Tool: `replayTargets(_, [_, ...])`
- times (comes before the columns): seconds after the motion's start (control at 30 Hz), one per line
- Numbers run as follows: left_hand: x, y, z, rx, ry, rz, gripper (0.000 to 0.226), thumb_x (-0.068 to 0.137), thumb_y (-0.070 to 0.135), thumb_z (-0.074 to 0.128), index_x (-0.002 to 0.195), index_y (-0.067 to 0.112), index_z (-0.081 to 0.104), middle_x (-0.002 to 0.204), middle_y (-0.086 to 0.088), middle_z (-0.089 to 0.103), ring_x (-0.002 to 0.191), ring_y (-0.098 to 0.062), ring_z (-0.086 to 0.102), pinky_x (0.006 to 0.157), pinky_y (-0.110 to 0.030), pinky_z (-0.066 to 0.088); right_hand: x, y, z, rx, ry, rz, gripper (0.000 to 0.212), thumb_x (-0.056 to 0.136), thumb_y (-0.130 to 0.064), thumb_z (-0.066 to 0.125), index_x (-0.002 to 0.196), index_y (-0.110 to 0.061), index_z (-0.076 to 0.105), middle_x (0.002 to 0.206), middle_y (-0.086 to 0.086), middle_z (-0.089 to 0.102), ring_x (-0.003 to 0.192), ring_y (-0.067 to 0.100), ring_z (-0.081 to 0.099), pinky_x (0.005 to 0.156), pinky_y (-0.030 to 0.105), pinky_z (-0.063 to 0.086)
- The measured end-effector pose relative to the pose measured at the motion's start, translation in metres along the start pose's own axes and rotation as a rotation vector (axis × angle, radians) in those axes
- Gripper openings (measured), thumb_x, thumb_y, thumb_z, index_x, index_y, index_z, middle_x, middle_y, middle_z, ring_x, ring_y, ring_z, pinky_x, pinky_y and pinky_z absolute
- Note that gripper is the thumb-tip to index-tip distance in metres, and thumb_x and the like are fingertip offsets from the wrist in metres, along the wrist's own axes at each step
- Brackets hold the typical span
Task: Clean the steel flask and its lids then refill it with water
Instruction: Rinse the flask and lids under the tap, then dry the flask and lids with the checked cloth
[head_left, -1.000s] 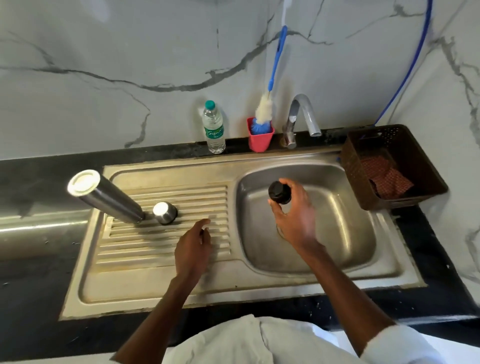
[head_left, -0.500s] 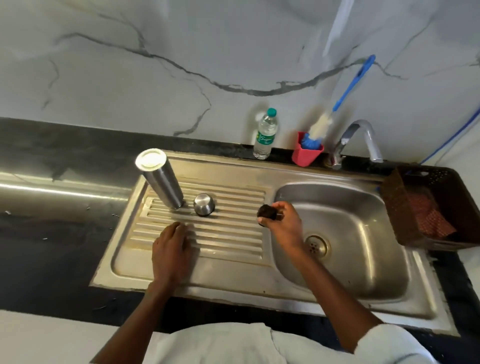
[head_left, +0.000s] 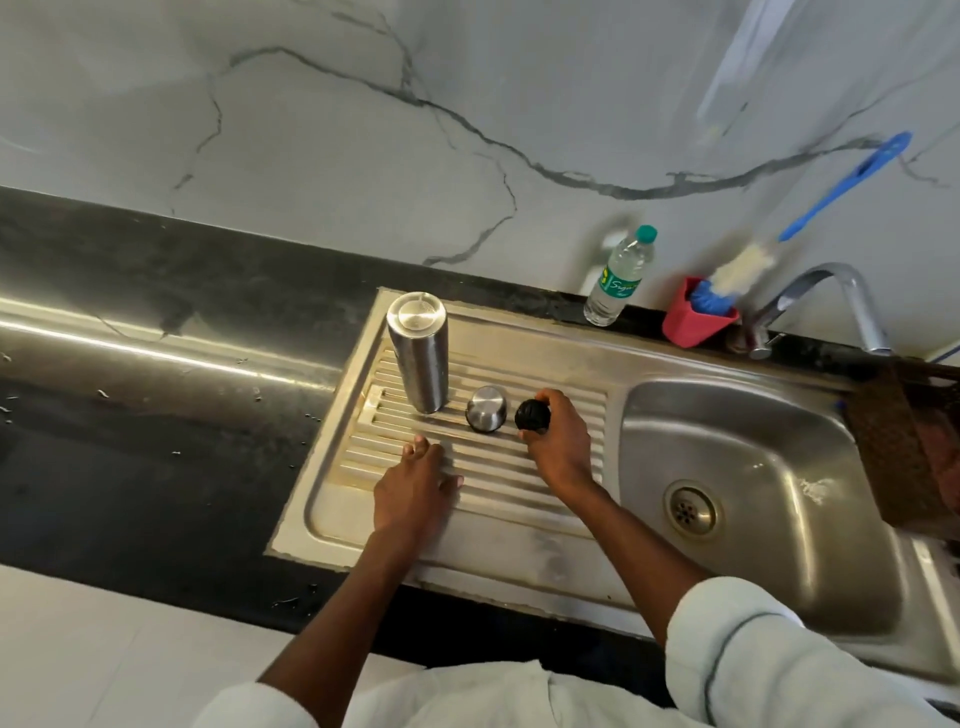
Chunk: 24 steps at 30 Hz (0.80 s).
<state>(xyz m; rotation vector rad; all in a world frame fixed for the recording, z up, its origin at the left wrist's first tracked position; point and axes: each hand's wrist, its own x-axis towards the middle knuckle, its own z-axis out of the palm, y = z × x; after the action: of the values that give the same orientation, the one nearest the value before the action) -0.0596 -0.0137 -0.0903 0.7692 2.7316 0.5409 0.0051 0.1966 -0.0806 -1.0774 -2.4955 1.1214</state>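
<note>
The steel flask (head_left: 420, 358) stands upside down at the back left of the ribbed drainboard (head_left: 519, 499). Just right of it sits the steel cap lid (head_left: 486, 409). My right hand (head_left: 561, 441) grips the black inner lid (head_left: 532, 415) and holds it on the drainboard right beside the steel cap. My left hand (head_left: 415, 483) rests flat on the ribs in front of the flask, fingers straight and holding nothing.
The sink basin (head_left: 753, 467) with its drain lies to the right, under the tap (head_left: 831, 306). A plastic water bottle (head_left: 618, 278) and a red cup (head_left: 693, 319) with a blue bottle brush (head_left: 810, 213) stand at the back. A brown basket (head_left: 909, 441) sits far right. Black counter (head_left: 156, 415) lies left.
My right hand has carried the black lid from over the basin leftward onto the drainboard, next to the steel cap. My left hand stayed on the ribs. The view turned left.
</note>
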Motion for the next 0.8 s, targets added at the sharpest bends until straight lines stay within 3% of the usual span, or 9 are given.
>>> replayTargets(0.2, [0.0, -0.003, 0.002, 0.02, -0.008, 0.001, 0.034, 0.094, 0.053, 0.063, 0.122, 0.034, 0.059, 0.127, 0.005, 0.066, 0.105, -0.023, 0.069, 0.082, -0.039, 0.059, -0.015, 0.001, -0.001, -0.023, -0.012, 0.05, 0.071, 0.082, -0.007, 0.075, 0.145, -0.018, 0.042, 0.145, 0.005, 0.049, 0.117, 0.028, 0.057, 0.088, 0.029, 0.046])
replayTargets(0.3, [-0.001, -0.004, 0.007, 0.055, 0.002, 0.024, 0.038, 0.096, 0.049, 0.062, 0.129, 0.029, 0.057, 0.138, -0.002, 0.061, 0.111, -0.025, 0.067, 0.082, -0.04, 0.06, -0.029, 0.014, -0.012, -0.097, -0.014, 0.036, 0.07, 0.086, -0.012, 0.073, 0.148, -0.02, 0.041, 0.152, 0.002, 0.04, 0.129, 0.025, 0.05, 0.102, 0.036, 0.047])
replayTargets(0.4, [0.0, -0.002, 0.019, 0.132, 0.0, 0.035, 0.047, 0.098, 0.041, 0.06, 0.137, 0.016, 0.054, 0.15, -0.015, 0.053, 0.128, -0.033, 0.059, 0.095, -0.047, 0.058, -0.043, 0.031, -0.034, -0.209, 0.032, 0.014, 0.058, 0.088, -0.015, 0.072, 0.14, -0.023, 0.048, 0.143, 0.0, 0.043, 0.129, 0.022, 0.047, 0.106, 0.036, 0.046])
replayTargets(0.47, [-0.003, 0.008, 0.023, 0.16, 0.029, 0.012, 0.047, 0.097, 0.036, 0.058, 0.137, 0.011, 0.055, 0.145, -0.016, 0.057, 0.131, -0.034, 0.056, 0.101, -0.049, 0.054, -0.054, 0.04, -0.052, -0.283, 0.079, -0.004, 0.05, 0.089, -0.016, 0.071, 0.134, -0.025, 0.052, 0.134, -0.002, 0.045, 0.124, 0.022, 0.048, 0.102, 0.039, 0.05])
replayTargets(0.67, [-0.037, 0.074, 0.038, 0.035, 0.203, 0.154, 0.025, 0.093, 0.024, 0.07, 0.116, 0.014, 0.068, 0.114, -0.009, 0.066, 0.107, -0.032, 0.061, 0.084, -0.047, 0.053, -0.078, 0.07, -0.113, -0.402, 0.232, -0.086, 0.013, 0.095, -0.027, 0.057, 0.105, -0.024, 0.064, 0.113, -0.002, 0.054, 0.102, 0.021, 0.054, 0.085, 0.037, 0.048])
replayTargets(0.73, [-0.044, 0.105, 0.043, 0.006, 0.23, 0.222, 0.011, 0.094, 0.023, 0.07, 0.102, 0.016, 0.07, 0.105, -0.007, 0.064, 0.098, -0.029, 0.061, 0.082, -0.044, 0.052, -0.083, 0.084, -0.13, -0.41, 0.232, -0.041, 0.011, 0.096, -0.027, 0.054, 0.099, -0.026, 0.064, 0.108, -0.002, 0.057, 0.1, 0.022, 0.055, 0.084, 0.037, 0.047])
replayTargets(0.8, [-0.046, 0.136, 0.052, -0.002, 0.208, 0.307, 0.009, 0.096, 0.021, 0.065, 0.101, 0.016, 0.069, 0.106, -0.004, 0.062, 0.099, -0.026, 0.06, 0.087, -0.043, 0.051, -0.088, 0.1, -0.148, -0.398, 0.243, -0.011, 0.01, 0.095, -0.026, 0.056, 0.101, -0.026, 0.065, 0.109, -0.002, 0.059, 0.102, 0.023, 0.058, 0.086, 0.039, 0.048])
